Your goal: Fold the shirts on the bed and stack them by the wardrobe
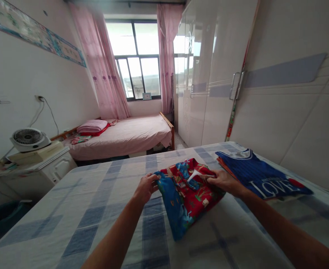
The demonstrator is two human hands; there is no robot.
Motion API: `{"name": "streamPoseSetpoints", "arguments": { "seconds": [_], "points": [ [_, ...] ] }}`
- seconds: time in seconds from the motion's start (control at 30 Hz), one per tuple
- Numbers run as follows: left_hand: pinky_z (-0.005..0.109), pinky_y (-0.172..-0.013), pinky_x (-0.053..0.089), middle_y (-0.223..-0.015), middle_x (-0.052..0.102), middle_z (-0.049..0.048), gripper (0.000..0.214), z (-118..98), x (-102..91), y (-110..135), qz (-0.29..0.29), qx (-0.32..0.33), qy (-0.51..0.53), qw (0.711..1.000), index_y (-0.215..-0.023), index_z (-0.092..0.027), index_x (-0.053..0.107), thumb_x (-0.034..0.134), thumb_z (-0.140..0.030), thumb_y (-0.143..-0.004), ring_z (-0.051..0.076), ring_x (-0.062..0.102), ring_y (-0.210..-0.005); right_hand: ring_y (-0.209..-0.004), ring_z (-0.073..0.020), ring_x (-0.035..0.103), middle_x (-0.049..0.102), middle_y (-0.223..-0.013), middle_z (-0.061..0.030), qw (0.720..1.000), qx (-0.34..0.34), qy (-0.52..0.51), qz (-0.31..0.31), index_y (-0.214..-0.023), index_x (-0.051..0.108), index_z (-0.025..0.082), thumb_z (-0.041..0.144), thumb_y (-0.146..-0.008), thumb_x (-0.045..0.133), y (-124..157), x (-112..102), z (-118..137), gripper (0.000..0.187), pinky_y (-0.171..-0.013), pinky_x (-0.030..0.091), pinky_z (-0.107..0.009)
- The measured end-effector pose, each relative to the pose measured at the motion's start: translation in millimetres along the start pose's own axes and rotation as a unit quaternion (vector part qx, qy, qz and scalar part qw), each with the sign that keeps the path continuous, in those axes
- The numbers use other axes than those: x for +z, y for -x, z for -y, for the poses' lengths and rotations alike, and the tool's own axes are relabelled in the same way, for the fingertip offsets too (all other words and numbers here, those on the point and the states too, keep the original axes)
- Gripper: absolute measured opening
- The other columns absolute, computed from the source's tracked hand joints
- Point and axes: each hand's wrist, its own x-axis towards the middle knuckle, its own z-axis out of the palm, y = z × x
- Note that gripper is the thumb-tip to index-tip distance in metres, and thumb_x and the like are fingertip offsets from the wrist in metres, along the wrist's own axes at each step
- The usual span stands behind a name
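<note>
A red and blue patterned garment (192,190), folded into a bundle, is held up between both hands over the bed. My left hand (147,187) pinches its upper left corner, on the blue part. On the other side my right hand (223,182) grips the upper right edge, thumb and fingers closed on the cloth. A small white patch shows near the garment's top. To the right of my right hand lies a folded dark blue shirt (254,172) with "LOVE" lettering, stacked on other cloth with an orange edge.
The blue and white checked bedsheet (97,209) spreads below my hands. Beyond stands a second bed (136,130) with a pink cover and folded bedding. A fan (30,139) sits on a white cabinet (52,164) at the left; a tall wardrobe (217,74) stands at the right.
</note>
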Motion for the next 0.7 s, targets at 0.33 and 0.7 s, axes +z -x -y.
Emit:
{"name": "streamPoseSetpoints", "arguments": {
  "seconds": [0.33, 0.7],
  "points": [
    [0.026, -0.064, 0.055, -0.082, 0.066, 0.0035, 0.032, 19.4, -57.3, 129.8, -0.014, -0.016, -0.057, 0.998, -0.087, -0.014, 0.057, 0.074, -0.027, -0.063, 0.013, 0.065, -0.068, -0.085, -0.0146, 0.06, 0.067, -0.096, -0.0028, 0.982, -0.131, 0.134, -0.022, -0.106, 0.062, 0.019, 0.026, -0.073, 0.056, -89.2, 11.9, 90.7, 0.035, -0.07, 0.042, -0.021],
    [0.021, -0.05, 0.044, -0.069, 0.065, 0.0035, 0.03, 30.8, -95.6, 126.3, -0.073, 0.081, -0.327, 0.939, -0.086, -0.014, 0.067, 0.065, -0.038, -0.068, 0.015, 0.059, -0.061, -0.069, -0.0172, 0.059, 0.063, -0.07, -0.0038, 0.98, -0.01, 0.194, 0.051, -0.066, 0.057, 0.022, 0.048, -0.087, 0.035, 29.7, 72.0, 45.9, 0.041, -0.061, 0.034, -0.027]
  ]
}}
